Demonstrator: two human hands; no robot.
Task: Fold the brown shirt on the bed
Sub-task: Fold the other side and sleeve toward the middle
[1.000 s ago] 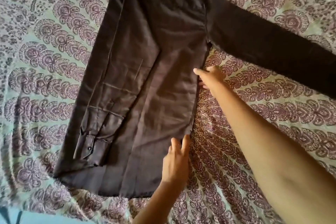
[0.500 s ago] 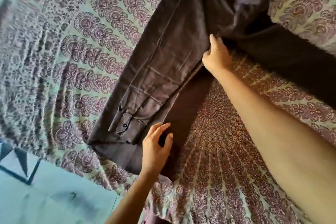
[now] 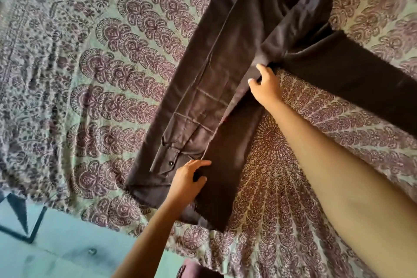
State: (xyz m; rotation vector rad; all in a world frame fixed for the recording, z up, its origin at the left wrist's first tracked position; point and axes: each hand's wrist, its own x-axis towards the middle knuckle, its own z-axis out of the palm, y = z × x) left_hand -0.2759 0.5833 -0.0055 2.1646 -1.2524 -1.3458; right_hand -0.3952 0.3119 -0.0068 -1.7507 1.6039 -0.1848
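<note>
The brown shirt [image 3: 237, 56] lies lengthwise on the patterned bedspread [image 3: 101, 74], with its left sleeve folded down along the body, cuff and button near the hem. Its right side panel is folded over toward the middle. My left hand [image 3: 189, 178] pinches the folded edge near the hem. My right hand [image 3: 266, 84] grips the same folded edge near the armpit. The other sleeve [image 3: 361, 83] stretches out flat to the right.
The bed's near edge runs along the lower left, with teal floor [image 3: 56, 250] and a dark metal frame [image 3: 22, 216] beyond it. A dark reddish object [image 3: 194, 271] peeks in at the bottom edge.
Both hands took the shirt's right side edge and carried it leftward over the body, narrowing the shirt. The camera view also swung to the right and tilted.
</note>
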